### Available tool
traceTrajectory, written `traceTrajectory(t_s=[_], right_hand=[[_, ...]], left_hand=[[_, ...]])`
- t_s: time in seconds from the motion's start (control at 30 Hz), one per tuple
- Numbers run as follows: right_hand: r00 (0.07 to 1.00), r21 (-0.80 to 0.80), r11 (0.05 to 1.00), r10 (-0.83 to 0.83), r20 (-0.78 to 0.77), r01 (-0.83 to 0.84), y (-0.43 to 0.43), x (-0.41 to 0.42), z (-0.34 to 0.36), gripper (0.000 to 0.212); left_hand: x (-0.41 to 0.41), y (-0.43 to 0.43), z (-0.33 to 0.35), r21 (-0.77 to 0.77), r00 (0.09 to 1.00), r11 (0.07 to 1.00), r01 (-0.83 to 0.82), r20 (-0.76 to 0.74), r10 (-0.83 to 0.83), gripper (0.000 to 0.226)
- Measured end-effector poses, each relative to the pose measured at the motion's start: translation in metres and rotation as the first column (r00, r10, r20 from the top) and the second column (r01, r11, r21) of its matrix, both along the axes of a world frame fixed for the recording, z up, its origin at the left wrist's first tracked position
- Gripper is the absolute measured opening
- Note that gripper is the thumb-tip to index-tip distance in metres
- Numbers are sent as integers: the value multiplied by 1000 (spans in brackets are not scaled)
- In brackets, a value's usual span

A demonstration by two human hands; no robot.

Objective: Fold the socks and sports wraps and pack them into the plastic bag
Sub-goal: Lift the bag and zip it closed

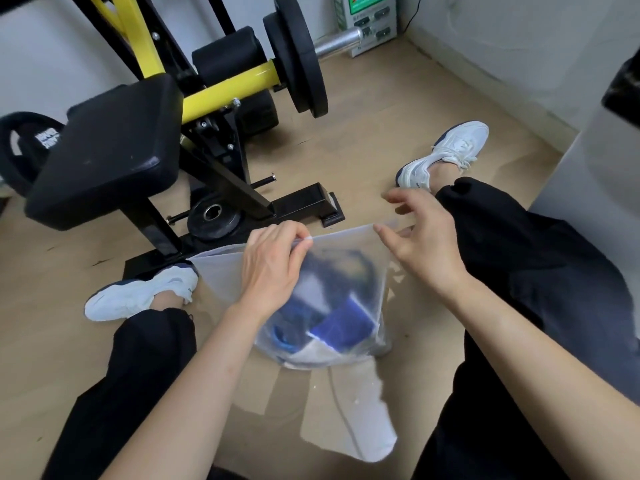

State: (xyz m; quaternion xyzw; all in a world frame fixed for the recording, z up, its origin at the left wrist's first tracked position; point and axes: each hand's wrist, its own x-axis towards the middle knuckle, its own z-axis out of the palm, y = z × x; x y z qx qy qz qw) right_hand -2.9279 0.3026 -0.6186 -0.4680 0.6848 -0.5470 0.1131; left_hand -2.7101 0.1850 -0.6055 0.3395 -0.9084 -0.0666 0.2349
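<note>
Wooden floor (363,109) under me, black trousers (540,289) spread wide, and the black-and-yellow weight bench (104,150) fills the far left. Between my knees stands the plastic bag (346,251), frosted, upright on the floor, its bottom bulging. My left hand (273,268) pinches the bag's top rim, thumb and forefinger closed on the plastic. My right hand (426,244) hovers at the rim's right end, fingers spread and blurred, gripping nothing; the thumb tip sits right at the edge, touching or not I cannot tell. One white sock (370,420) lies flat on the floor nearer me, its far end hidden beneath the bag's base. Inside the bag, dark blue wraps (341,323) are bunched low with something white.
</note>
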Motion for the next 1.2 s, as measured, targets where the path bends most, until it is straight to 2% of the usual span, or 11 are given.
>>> traceTrajectory(t_s=[0.07,0.13,0.27,0.4,0.53,0.67,0.9,1.0,1.07,1.2], right_hand=[[971,-25,998,52,-235,-60,0,17,16,33],[922,63,996,77,-378,-57,-3,34,24,26],[908,189,982,95,-409,-18,-4,41,30,26],[850,206,976,163,-500,-66,-5,37,35,29],[827,328,923,341,-447,-203,-17,44,27,28],[862,335,918,336,-379,-210,-24,46,23,11],[886,376,900,347,-308,-222,-17,33,24,2],[888,403,895,334,-317,-193,-14,28,24,3],[861,404,900,330,-387,-163,-17,35,27,7],[781,386,882,435,-448,-269,-38,78,41,34]], left_hand=[[2,4,-2,22,999,1000,-7,-35,8,10],[5,6,-5,35,998,999,-21,-51,23,9],[12,10,-7,52,997,998,-31,-63,35,10],[13,13,-10,26,997,1000,-6,-76,8,17],[11,16,-10,-15,995,1000,13,-98,-15,15],[15,17,-8,-41,993,999,8,-115,-13,13],[42,3,-7,-40,997,999,-36,-64,34,17],[62,-4,-7,6,995,997,-78,-67,78,17],[69,-5,-7,51,991,995,-90,-92,94,17],[68,0,-6,70,991,994,-88,-90,94,19]])
